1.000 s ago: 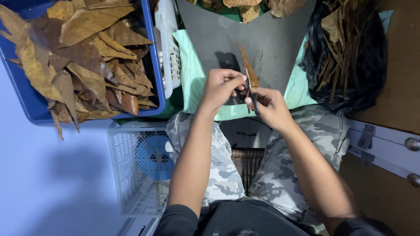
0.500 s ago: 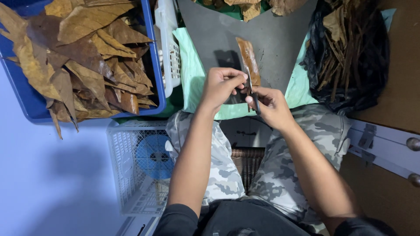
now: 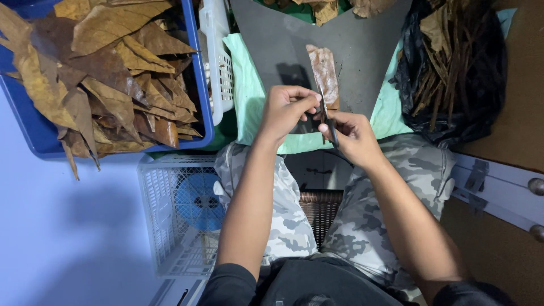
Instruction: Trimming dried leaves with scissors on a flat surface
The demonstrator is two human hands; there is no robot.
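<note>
A dried brown leaf (image 3: 324,72) lies lengthwise on a grey board (image 3: 368,51) across my lap. My left hand (image 3: 286,110) pinches the leaf's near end with its fingers closed. Facing it and almost touching its fingertips, my right hand (image 3: 354,136) grips a thin dark piece (image 3: 330,127) that runs along the leaf's near end. Whether that piece is a stem or a blade, I cannot tell. Both hands meet at the board's near edge, above a pale green cloth (image 3: 249,85).
A blue crate (image 3: 201,68) heaped with dried brown leaves (image 3: 107,73) stands at the left, with a white basket (image 3: 221,62) beside it. A black bag (image 3: 453,73) of dark stems sits at the right. A white lattice crate (image 3: 164,209) lies by my left knee.
The leaf has turned from edge-on to lying flat and broad on the grey board. My hands have stayed almost in place.
</note>
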